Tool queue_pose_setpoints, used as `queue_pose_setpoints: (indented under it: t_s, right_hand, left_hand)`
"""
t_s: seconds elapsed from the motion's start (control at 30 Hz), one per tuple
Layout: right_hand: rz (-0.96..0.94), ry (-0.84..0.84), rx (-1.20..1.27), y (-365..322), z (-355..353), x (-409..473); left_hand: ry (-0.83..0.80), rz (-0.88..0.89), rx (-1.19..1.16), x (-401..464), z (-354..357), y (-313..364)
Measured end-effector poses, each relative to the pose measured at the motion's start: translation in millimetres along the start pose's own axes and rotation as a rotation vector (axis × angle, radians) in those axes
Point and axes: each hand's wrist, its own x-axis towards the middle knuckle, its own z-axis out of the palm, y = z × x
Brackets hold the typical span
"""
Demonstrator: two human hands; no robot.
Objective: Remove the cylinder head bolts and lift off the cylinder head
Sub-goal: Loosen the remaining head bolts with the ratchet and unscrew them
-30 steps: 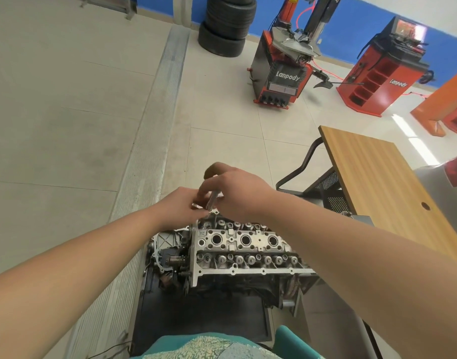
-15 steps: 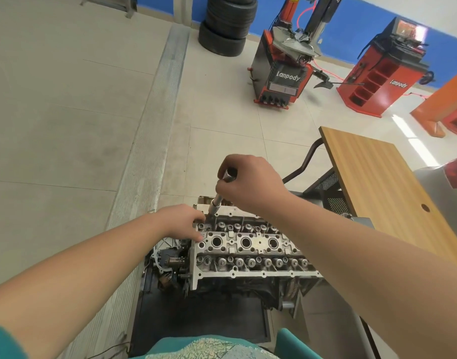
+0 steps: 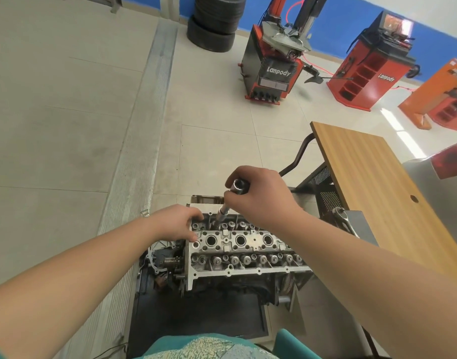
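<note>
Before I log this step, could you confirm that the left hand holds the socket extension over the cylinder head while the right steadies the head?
Reversed: in the head view the right hand grips the socket extension; the left hand rests on the cylinder head.

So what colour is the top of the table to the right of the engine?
Light wood-grain brown, with lengthwise stripes; the table top shows in the head view, the only one.

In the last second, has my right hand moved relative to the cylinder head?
Yes. The right hand, gripping the socket extension, has risen and shifted right, away from the left hand at the cylinder head's left end.
</note>
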Motion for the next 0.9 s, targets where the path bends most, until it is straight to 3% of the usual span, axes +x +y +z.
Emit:
queue_pose_setpoints:
  t_s: [0.13,0.23,0.33,0.4,0.47,0.63,0.7,0.8,0.9]
  right_hand:
    - [0.035,0.013,0.084,12,9,-21]
    - [0.077,0.033,0.15,17,20,-31]
    - [0.138,0.048,0.261,21,32,-36]
    - [0.238,0.095,0.409,27,36,-38]
    - [0.384,0.144,0.611,41,36,-36]
    - [0.622,0.083,1.019,95,37,-42]
    - [0.718,0.136,1.012,129,37,-45]
    - [0.883,0.362,0.891,191,32,-48]
    - [0.939,0.509,0.636,261,19,-51]
  left_hand:
    - [0.158,-0.036,-0.082,-20,8,5]
    - [0.319,0.038,-0.322,-41,9,20]
    - [0.237,0.19,-0.634,-62,5,54]
    - [0.159,0.245,-0.703,-68,7,80]
    - [0.18,0.226,-0.768,-66,11,104]
    - [0.251,0.045,-0.779,-46,28,141]
    - [0.218,-0.026,-0.842,-40,39,151]
    - [0.176,-0.098,-0.912,-33,54,166]
    - [0.159,-0.148,-0.93,-24,68,184]
